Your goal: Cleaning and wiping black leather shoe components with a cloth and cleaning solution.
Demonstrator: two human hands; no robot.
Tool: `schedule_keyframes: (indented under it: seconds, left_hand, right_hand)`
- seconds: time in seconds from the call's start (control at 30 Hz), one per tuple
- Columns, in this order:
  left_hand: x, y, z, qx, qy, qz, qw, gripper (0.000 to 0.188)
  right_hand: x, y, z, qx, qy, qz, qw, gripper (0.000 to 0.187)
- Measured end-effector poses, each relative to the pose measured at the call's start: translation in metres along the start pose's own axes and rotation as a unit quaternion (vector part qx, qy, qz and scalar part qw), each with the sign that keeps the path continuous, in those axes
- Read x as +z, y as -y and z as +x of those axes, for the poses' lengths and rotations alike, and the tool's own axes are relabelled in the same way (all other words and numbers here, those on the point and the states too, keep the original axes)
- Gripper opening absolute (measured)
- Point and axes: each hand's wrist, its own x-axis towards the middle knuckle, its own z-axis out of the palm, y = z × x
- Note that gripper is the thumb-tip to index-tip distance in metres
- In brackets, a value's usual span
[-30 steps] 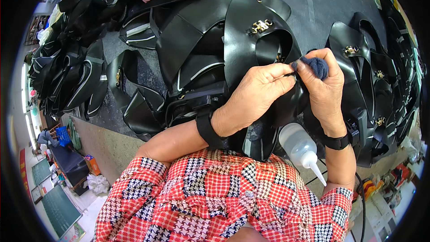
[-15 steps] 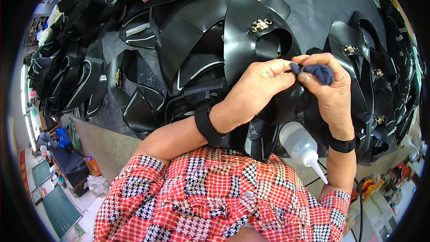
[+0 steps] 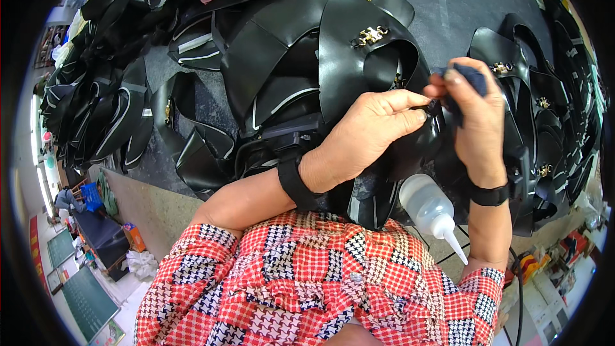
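Observation:
My left hand (image 3: 375,125) is closed, thumb and forefinger pinching the end of a glossy black leather piece (image 3: 416,150) that hangs below them. Just to its right, my right hand (image 3: 479,115) is closed round a bunched dark blue cloth (image 3: 471,80), held up beside that pinched end. Under and beyond the left hand lies a wide curved black leather panel (image 3: 346,64) bearing a gold metal fitting (image 3: 371,36). A clear squeeze bottle (image 3: 428,205) with a white pointed nozzle lies at the table's near edge, between my forearms.
Stacked black leather pieces with pale edge strips (image 3: 106,115) pile up on the left. More panels with gold fittings (image 3: 535,96) fill the right side of the dark table (image 3: 442,9). A looped leather piece (image 3: 192,134) lies left of my forearm. A black cable (image 3: 517,282) hangs at lower right.
My right hand has drawn the blue cloth up, away from the left fingertips, exposing the pinched black end. The left hand stays nearly in place.

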Motion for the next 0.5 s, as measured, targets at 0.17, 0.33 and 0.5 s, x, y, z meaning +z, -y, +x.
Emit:
schedule_keyframes:
  seconds: [0.17, 0.33, 0.5]
  left_hand:
    - [-0.002, -0.002, 0.001, 0.004, 0.002, -0.016, 1.0, 0.025]
    - [-0.001, -0.003, -0.001, 0.008, 0.006, 0.007, 1.0, 0.024]
    - [-0.002, 0.005, 0.0, 0.03, -0.008, 0.025, 0.999, 0.023]
  right_hand:
    - [-0.013, 0.011, -0.006, -0.075, 0.141, -0.083, 0.984, 0.015]
    - [-0.004, -0.001, -0.009, -0.116, 0.112, -0.214, 0.963, 0.013]
    - [0.002, -0.009, -0.008, -0.129, 0.06, -0.227, 0.963, 0.011]
